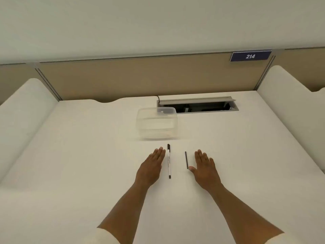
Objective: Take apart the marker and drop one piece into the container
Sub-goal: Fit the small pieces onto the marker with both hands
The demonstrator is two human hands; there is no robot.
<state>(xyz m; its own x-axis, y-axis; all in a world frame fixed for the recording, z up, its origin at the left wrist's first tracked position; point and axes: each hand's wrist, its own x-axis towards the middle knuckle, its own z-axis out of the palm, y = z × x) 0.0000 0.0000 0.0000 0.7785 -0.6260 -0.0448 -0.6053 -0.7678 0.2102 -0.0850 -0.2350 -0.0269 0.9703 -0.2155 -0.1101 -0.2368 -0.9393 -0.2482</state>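
Note:
A white marker (169,161) with black ends lies on the white desk, pointing away from me. A thin dark piece (186,160) lies parallel to it, a little to the right. My left hand (151,167) rests flat, palm down, just left of the marker. Just right of the dark piece, my right hand (204,167) is flat too, with its thumb near that piece's near end. Neither hand holds anything. A clear plastic container (157,123) stands beyond the marker, and I see nothing inside it.
An open cable tray (197,104) is sunk into the desk behind the container, with a black cable at its left end. Beige partition panels close the back and sides. A blue sign reading 214 (250,56) hangs at the upper right.

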